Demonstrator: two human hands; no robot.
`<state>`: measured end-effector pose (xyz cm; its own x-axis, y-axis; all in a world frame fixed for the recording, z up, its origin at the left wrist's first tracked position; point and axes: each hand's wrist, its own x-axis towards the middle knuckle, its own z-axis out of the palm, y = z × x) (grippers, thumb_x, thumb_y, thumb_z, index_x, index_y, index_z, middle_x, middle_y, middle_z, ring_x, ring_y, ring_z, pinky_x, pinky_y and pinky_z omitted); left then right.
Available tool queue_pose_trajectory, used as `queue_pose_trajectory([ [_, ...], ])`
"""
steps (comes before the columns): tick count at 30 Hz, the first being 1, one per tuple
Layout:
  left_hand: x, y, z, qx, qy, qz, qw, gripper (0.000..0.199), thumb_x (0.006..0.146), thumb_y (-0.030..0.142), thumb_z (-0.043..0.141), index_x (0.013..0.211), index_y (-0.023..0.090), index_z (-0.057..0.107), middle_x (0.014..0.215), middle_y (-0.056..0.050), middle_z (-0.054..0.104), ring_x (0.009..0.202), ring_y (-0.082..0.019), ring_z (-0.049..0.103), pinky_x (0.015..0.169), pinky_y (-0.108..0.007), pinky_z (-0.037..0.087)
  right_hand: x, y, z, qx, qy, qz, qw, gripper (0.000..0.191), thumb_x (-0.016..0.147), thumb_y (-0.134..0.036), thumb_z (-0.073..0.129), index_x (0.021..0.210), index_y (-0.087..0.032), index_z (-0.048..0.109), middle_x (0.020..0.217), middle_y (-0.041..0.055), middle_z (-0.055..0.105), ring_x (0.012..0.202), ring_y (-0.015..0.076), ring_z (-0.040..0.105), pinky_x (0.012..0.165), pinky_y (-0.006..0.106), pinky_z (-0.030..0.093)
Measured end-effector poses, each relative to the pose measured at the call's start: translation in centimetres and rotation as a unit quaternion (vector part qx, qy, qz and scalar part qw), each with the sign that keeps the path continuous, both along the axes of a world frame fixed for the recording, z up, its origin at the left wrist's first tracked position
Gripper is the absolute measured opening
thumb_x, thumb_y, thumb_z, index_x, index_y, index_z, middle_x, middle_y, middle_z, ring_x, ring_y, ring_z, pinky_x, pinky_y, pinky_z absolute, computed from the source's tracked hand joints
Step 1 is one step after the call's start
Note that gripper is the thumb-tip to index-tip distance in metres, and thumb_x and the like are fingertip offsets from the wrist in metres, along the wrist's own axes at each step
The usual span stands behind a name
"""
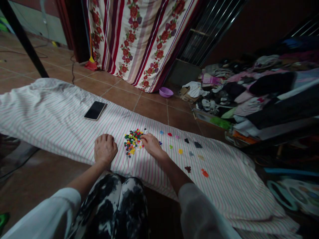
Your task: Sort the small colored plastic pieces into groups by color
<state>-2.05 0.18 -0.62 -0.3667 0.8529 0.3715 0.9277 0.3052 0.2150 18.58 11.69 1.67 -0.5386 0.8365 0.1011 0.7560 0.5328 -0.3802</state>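
Note:
On the striped cloth lies a mixed pile of small colourful pieces [132,141], perhaps tiny plastic bricks or beads. My right hand [151,145] reaches to the pile's right edge with fingertips pinched together; whatever is between them is too small or hidden to make out. Left of the pile, my left hand [106,148] rests on the cloth, fingers curled under, with nothing visible in it. To the right sit small single-colour groups: red [169,134], yellow [180,151], black [186,140], dark grey [198,144], brown [187,169], orange [204,173] and several others.
A dark-screened phone [95,110] lies on the striped cloth [62,122], up and left of my hands. Beyond are a floral curtain [139,39], a purple basin [166,92] and a red broom [91,63] on the tiled floor. Heaped clothes [239,86] fill the right side.

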Motion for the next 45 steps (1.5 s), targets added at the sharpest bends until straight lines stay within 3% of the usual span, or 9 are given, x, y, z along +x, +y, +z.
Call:
queue_pose_trajectory([
  [14, -0.1, 0.1, -0.4, 0.009, 0.018, 0.004, 1.0, 0.021, 0.084, 0.025, 0.044, 0.092, 0.016, 0.061, 0.093, -0.012, 0.06, 0.094, -0.028, 0.052, 0.084, -0.04, 0.037, -1.8, -0.2, 1.5, -0.035, -0.084, -0.049, 0.995, 0.028, 0.088, -0.016, 0.049, 0.108, -0.021, 0.068, 0.103, 0.0063, 0.065, 0.091, 0.0158, 0.059, 0.079, 0.024, 0.04],
  [26, 0.0, 0.1, -0.2, 0.006, 0.02, 0.006, 1.0, 0.021, 0.083, 0.025, 0.044, 0.092, 0.016, 0.061, 0.094, -0.012, 0.061, 0.095, -0.028, 0.051, 0.085, -0.04, 0.037, -2.3, 0.1, 1.3, -0.052, -0.078, -0.057, 0.994, 0.019, 0.083, -0.011, 0.053, 0.096, -0.018, 0.066, 0.093, 0.0055, 0.063, 0.084, 0.015, 0.056, 0.076, 0.024, 0.038],
  [36, 0.0, 0.1, -0.2, 0.009, 0.018, 0.003, 1.0, 0.021, 0.084, 0.025, 0.044, 0.092, 0.016, 0.061, 0.094, -0.012, 0.061, 0.095, -0.028, 0.052, 0.085, -0.04, 0.037, -2.8, 0.0, 1.5, -0.05, -0.103, -0.061, 0.992, 0.019, 0.081, -0.011, 0.054, 0.095, -0.017, 0.064, 0.095, 0.0076, 0.064, 0.089, 0.0175, 0.057, 0.079, 0.026, 0.039],
  [40, 0.0, 0.0, 0.0, 0.003, 0.018, 0.009, 1.0, 0.021, 0.084, 0.025, 0.044, 0.092, 0.016, 0.061, 0.094, -0.012, 0.062, 0.095, -0.028, 0.052, 0.083, -0.04, 0.037, -2.6, 0.0, 0.8, -0.024, -0.073, -0.06, 0.995, 0.015, 0.079, -0.012, 0.054, 0.088, -0.018, 0.064, 0.09, 0.0066, 0.064, 0.087, 0.0175, 0.058, 0.078, 0.027, 0.04],
  [45, 0.1, 0.1, 0.1, 0.0, 0.019, 0.008, 1.0, 0.021, 0.084, 0.025, 0.044, 0.092, 0.016, 0.061, 0.094, -0.012, 0.062, 0.095, -0.028, 0.053, 0.085, -0.04, 0.037, -1.6, 0.4, -0.4, -0.03, 0.056, -0.089, 0.994, 0.006, 0.076, -0.018, 0.058, 0.078, -0.02, 0.062, 0.078, 0.0013, 0.065, 0.078, 0.015, 0.06, 0.074, 0.025, 0.042],
])
